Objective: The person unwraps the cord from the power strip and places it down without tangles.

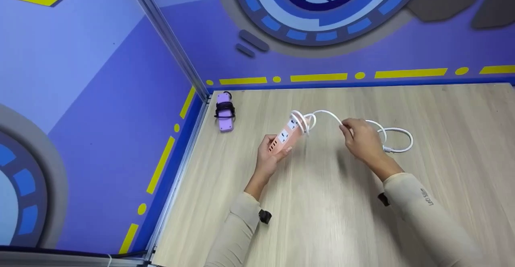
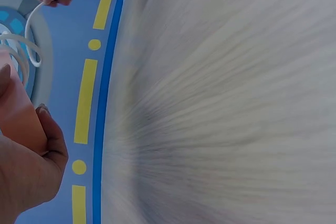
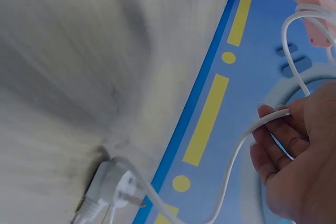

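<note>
My left hand (image 1: 270, 156) grips the lower end of a pink power strip (image 1: 295, 137) with white sockets, held tilted above the table. Loops of white cord (image 1: 313, 125) wrap round the strip's upper end. From there the cord arches across to my right hand (image 1: 362, 140), which pinches it between thumb and fingers. Beyond that hand the rest of the cord curls on the table at the right. In the right wrist view a white plug (image 3: 113, 187) lies on the tabletop, its prongs showing, and the pink strip (image 3: 313, 3) appears at the upper right.
A purple power strip (image 1: 225, 123) bound with black cord (image 1: 225, 109) lies at the table's back left corner. Blue and purple printed panels (image 1: 330, 62) stand along the left and back edges of the wooden table (image 1: 322, 218).
</note>
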Demonstrator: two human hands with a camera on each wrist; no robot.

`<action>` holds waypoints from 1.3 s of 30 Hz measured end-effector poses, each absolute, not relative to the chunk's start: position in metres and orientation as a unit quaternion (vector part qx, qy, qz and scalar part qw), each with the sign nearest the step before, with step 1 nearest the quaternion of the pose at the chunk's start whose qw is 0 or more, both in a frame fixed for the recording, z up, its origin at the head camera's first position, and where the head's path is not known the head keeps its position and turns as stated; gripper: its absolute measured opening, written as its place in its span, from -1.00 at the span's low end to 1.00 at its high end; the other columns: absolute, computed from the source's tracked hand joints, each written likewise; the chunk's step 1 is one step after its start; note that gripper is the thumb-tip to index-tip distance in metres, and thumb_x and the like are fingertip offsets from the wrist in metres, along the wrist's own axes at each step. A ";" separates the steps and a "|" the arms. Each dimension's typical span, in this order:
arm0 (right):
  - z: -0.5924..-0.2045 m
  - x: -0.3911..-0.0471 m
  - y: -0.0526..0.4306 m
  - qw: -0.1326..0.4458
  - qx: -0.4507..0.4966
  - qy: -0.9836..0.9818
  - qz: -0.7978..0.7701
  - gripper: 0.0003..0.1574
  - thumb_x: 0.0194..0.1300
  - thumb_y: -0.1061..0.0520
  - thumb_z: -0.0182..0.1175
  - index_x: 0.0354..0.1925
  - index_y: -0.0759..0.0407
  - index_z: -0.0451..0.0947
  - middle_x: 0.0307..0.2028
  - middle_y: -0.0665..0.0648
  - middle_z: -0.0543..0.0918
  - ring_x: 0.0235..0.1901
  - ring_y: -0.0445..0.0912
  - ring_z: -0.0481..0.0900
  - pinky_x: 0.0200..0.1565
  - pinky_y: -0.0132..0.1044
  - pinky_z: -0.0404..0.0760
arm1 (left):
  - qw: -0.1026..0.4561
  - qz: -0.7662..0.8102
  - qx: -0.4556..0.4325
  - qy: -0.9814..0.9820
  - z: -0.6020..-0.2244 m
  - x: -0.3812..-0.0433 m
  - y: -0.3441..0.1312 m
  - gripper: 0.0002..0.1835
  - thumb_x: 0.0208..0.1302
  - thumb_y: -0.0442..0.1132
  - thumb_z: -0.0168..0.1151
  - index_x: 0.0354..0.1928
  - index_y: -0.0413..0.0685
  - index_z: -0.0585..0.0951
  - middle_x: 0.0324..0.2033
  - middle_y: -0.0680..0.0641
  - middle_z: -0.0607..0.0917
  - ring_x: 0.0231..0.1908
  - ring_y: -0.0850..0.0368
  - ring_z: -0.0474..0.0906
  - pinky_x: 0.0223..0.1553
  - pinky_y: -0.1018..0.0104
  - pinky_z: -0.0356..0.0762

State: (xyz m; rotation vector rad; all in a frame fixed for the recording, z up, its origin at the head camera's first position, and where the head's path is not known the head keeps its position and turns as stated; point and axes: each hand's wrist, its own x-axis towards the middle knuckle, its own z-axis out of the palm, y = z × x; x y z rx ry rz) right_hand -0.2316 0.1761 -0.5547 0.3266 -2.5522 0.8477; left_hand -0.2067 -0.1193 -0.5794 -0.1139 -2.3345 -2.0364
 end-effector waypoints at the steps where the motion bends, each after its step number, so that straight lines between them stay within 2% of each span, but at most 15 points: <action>1: -0.557 -0.231 0.179 0.203 0.115 -0.924 0.302 -0.79 0.41 0.09 0.18 -0.17 0.22 0.62 -0.32 0.20 0.71 -0.31 0.12 0.60 -0.23 0.05 0.48 | 0.024 -0.656 -0.036 -0.754 -0.579 -0.207 -0.120 -0.49 0.07 -0.10 0.52 0.04 0.10 0.51 -0.06 0.04 0.58 -0.05 0.12 0.46 -0.03 0.22 0.43; 5: -0.563 -0.229 0.192 0.165 0.110 -0.936 0.289 -0.78 0.41 0.08 0.18 -0.14 0.22 0.61 -0.29 0.22 0.69 -0.28 0.11 0.58 -0.22 0.06 0.48 | 0.029 -0.661 -0.030 -0.749 -0.579 -0.208 -0.122 -0.49 0.08 -0.11 0.51 0.05 0.05 0.50 -0.05 0.02 0.56 -0.05 0.12 0.43 -0.04 0.25 0.41; 11: -0.573 -0.229 0.212 0.144 0.110 -0.945 0.271 -0.81 0.35 0.15 0.21 -0.16 0.26 0.61 -0.29 0.27 0.71 -0.25 0.16 0.60 -0.20 0.11 0.49 | 0.023 -0.685 -0.008 -0.728 -0.580 -0.211 -0.125 -0.49 0.13 -0.17 0.47 0.10 0.00 0.47 -0.01 0.01 0.52 -0.03 0.12 0.40 -0.09 0.28 0.43; 16: -0.578 -0.226 0.223 0.122 0.094 -0.951 0.267 -0.82 0.34 0.15 0.22 -0.16 0.25 0.62 -0.27 0.27 0.71 -0.24 0.16 0.61 -0.18 0.12 0.50 | 0.027 -0.684 0.011 -0.729 -0.577 -0.211 -0.126 -0.51 0.17 -0.25 0.43 0.11 -0.02 0.46 0.01 0.03 0.52 0.00 0.14 0.39 -0.01 0.27 0.39; 23: -0.585 -0.222 0.237 0.135 0.101 -0.950 0.263 -0.84 0.32 0.17 0.25 -0.19 0.25 0.62 -0.33 0.26 0.72 -0.32 0.15 0.60 -0.24 0.10 0.48 | 0.032 -0.684 0.003 -0.729 -0.561 -0.205 -0.125 -0.52 0.20 -0.23 0.42 0.11 -0.10 0.44 -0.01 -0.03 0.52 -0.03 0.12 0.39 -0.01 0.27 0.40; 29: -0.592 -0.220 0.243 0.125 0.096 -0.950 0.269 -0.87 0.30 0.20 0.25 -0.21 0.25 0.63 -0.37 0.24 0.72 -0.35 0.13 0.61 -0.26 0.07 0.45 | 0.038 -0.687 0.000 -0.726 -0.573 -0.210 -0.129 -0.50 0.21 -0.20 0.41 0.13 -0.07 0.43 0.00 -0.02 0.53 -0.06 0.14 0.40 -0.06 0.29 0.42; 35: -0.593 -0.220 0.241 0.107 0.102 -0.954 0.262 -0.85 0.31 0.18 0.24 -0.19 0.23 0.63 -0.39 0.23 0.71 -0.36 0.11 0.61 -0.27 0.07 0.47 | 0.048 -0.686 -0.010 -0.726 -0.581 -0.210 -0.129 -0.48 0.16 -0.16 0.45 0.12 -0.02 0.44 0.00 -0.02 0.53 -0.03 0.12 0.41 0.00 0.26 0.41; 39: -0.591 -0.221 0.237 0.097 0.106 -0.952 0.268 -0.76 0.32 0.13 0.24 -0.09 0.24 0.62 -0.29 0.24 0.73 -0.31 0.12 0.63 -0.21 0.09 0.51 | 0.047 -0.685 -0.014 -0.727 -0.582 -0.210 -0.126 -0.47 0.13 -0.13 0.48 0.10 0.01 0.46 -0.01 -0.01 0.54 -0.01 0.10 0.42 0.03 0.22 0.39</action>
